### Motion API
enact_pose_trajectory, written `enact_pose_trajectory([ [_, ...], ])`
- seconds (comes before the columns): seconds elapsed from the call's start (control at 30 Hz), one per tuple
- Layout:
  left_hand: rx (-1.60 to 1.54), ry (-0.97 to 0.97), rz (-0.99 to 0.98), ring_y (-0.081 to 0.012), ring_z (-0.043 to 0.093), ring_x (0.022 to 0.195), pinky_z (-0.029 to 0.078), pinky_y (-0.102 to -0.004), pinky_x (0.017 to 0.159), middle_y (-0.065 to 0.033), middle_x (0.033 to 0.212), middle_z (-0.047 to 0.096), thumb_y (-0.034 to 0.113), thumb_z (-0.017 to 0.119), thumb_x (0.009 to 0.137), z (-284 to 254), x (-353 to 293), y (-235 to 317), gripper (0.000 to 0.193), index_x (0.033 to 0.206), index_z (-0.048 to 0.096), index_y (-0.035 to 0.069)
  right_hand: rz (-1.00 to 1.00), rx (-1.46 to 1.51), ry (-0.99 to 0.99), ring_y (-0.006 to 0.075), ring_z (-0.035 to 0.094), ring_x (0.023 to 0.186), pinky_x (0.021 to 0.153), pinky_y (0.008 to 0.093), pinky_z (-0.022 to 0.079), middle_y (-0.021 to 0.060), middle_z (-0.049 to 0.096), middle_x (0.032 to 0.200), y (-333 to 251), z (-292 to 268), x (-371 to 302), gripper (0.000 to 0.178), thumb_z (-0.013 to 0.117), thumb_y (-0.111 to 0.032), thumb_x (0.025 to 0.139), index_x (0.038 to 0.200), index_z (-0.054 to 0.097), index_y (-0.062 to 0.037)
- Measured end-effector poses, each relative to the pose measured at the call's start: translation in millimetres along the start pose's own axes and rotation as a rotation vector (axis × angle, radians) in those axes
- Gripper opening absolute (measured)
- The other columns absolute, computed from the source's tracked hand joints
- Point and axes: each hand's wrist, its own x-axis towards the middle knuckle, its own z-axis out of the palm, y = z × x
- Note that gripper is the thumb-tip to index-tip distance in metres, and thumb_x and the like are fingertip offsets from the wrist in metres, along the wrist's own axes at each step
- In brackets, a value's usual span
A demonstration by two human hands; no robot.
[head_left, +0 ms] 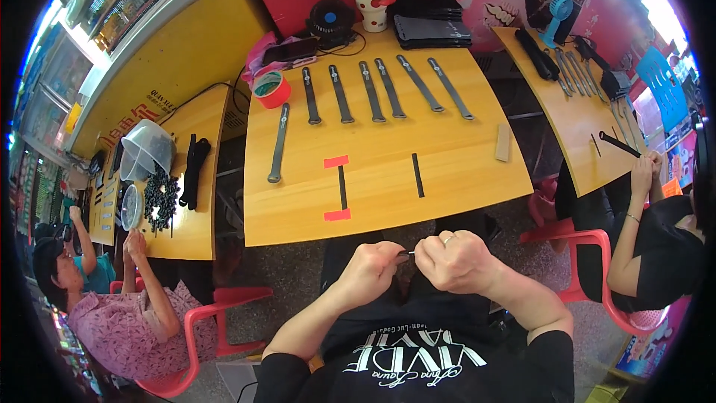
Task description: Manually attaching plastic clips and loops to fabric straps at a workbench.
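Tabletop [380, 145], yellow, at twelve o'clock: bearing most of the nearby things. Flanking it at ten and two o'clock: a left side table [201, 231] and a right side table [541, 78]. Sitting at nine and three o'clock: a left co-worker [134, 321] and a right co-worker [656, 254], the latter being cut off by the dark rim. Standing toward twelve: a red-spotted tumbler [371, 4]. Meeting over the lap, off the near table edge: left hand [371, 272] and right hand [456, 261], fingers pinching closed. Lying from ten to one: seven grey straps [341, 93]. Lying nearer, toward eleven and twelve: two black strips [418, 175]. Being gripped between both hands: a small dark piece [405, 254], fingers hiding most of it, shape staying unreadable.
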Motion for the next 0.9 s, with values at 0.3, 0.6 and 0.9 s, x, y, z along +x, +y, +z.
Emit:
enact_pose_trajectory([
  [0.3,-0.419,0.253,0.008,-0.0099,0.056,0.049,0.041,-0.0229,0.043,-0.0043,0.063,0.057,0.005,0.056,0.095,6.0,5.1,21.3,0.012,0.090,0.064,-0.002,0.367,0.637,0.364,0.0233,0.054,0.052,0.044,0.0328,0.044,0.0084,0.046,0.065,-21.6,21.2,-0.3,0.024,0.065,0.005,0.068,0.091,0.060,0.0022],
  [0.6,-0.590,0.458,0.002,-0.0094,0.053,0.049,0.041,-0.0220,0.044,-0.0043,0.066,0.057,0.005,0.055,0.096,29.0,6.5,26.8,0.012,0.092,0.063,-0.003,0.682,0.901,0.614,0.0247,0.065,0.061,0.049,0.0298,0.050,0.0154,0.063,0.079,-49.3,15.0,18.0,0.012,0.060,0.005,0.089,0.101,0.059,0.0045],
  [0.9,-0.925,0.310,-0.190,-0.0065,0.054,0.050,0.039,-0.0181,0.041,-0.0021,0.066,0.059,0.011,0.051,0.100,20.8,3.2,19.0,0.020,0.104,0.066,-0.002,0.544,0.548,0.424,0.0236,0.060,0.058,0.049,0.0317,0.047,0.0086,0.053,0.070,-28.4,12.2,5.5,0.033,0.066,0.005,0.067,0.100,0.063,0.0004],
])
